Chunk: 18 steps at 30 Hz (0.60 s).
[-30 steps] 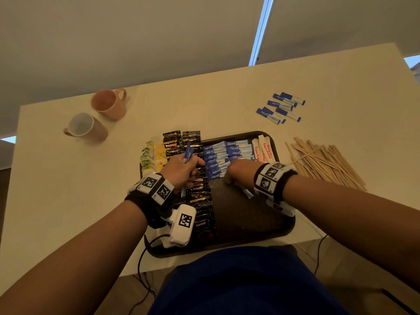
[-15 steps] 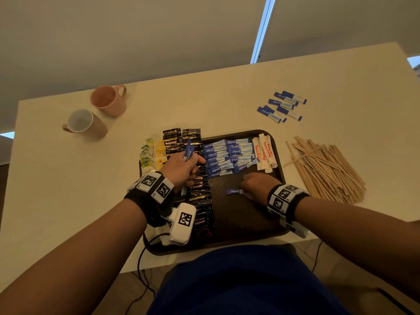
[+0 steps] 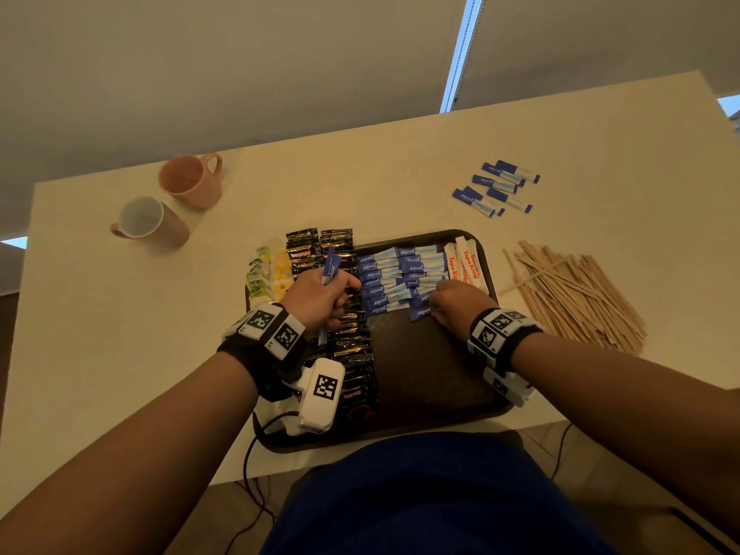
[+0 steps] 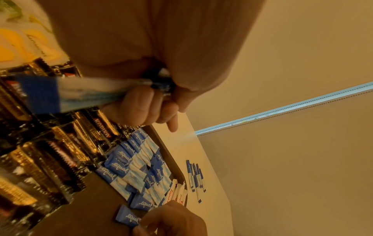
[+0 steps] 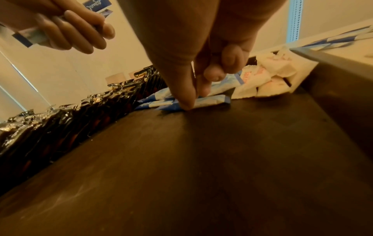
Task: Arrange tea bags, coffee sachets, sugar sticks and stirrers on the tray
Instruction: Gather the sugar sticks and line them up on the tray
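The brown tray (image 3: 486,250) is well on its way to full. Tea bags (image 3: 266,274) in yellow and green wrappers lie at its far left corner, black coffee sachets (image 3: 352,346) run down its left side, and blue sugar sticks (image 3: 400,274) fill a block at the far middle, with a few white sachets (image 3: 460,260) beside them. Left to do, by my reckoning: a small cluster of loose sticks (image 3: 494,186) on the tabletop (image 3: 100,314) beyond the tray, and the whole heap of wooden stirrers (image 3: 576,294) to its right (none is on the tray yet).

The left hand (image 3: 320,298) is curled round a bundle of spare sticks (image 4: 80,94), held above the coffee sachets. The right hand (image 3: 458,306) pinches one stick (image 5: 206,101) between thumb and finger at the near edge of the blue block, low on the tray floor.

Readable print: "equal" on the blue sticks, "KOPIKO" on the black sachets, "Tapa King" in red on the white ones. The tea-bag lettering is too blurred to read.
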{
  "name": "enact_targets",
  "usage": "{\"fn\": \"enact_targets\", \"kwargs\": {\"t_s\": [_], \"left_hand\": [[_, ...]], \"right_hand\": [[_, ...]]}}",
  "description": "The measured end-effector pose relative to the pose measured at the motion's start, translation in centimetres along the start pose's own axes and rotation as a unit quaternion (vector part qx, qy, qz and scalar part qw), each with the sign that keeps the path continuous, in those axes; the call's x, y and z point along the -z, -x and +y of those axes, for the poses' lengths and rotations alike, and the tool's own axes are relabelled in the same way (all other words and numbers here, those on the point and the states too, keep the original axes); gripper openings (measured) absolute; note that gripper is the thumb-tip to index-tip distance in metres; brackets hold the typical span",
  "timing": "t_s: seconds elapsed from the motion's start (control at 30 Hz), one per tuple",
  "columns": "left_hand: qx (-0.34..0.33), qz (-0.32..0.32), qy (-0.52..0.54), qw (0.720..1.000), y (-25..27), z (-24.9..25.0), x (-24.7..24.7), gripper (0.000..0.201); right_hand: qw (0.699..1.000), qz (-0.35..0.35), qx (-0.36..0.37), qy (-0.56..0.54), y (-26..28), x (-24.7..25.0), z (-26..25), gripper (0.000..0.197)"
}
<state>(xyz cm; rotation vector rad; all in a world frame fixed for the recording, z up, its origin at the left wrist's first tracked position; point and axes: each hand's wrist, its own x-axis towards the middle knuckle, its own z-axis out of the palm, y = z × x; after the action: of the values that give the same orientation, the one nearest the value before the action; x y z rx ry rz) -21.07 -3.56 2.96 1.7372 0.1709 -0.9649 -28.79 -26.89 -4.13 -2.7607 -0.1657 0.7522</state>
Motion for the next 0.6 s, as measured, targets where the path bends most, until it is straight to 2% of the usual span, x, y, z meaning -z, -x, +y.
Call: {"fn": "enact_targets", "kwargs": {"t_s": [0.33,0.47,0.6], "left_hand": [[0.002,-0.009,0.016,1.000,0.2,0.2,-0.2,0.024],[0.025,-0.024,0.117,0.993,0.3,0.5,-0.5,0.022],[-0.006,-0.025,0.215,0.976,0.2,1.0,-0.6,0.027]], "right_hand": [[0.999,0.012,-0.029,-0.023,0.1,0.9,0.6,0.025],[0.999,0.030,-0.021,-0.031,0.0,1.4,0.3,0.029],[0.994,0.051,0.017,-0.099,-0.8,3.1,-1.0,0.031]]}}
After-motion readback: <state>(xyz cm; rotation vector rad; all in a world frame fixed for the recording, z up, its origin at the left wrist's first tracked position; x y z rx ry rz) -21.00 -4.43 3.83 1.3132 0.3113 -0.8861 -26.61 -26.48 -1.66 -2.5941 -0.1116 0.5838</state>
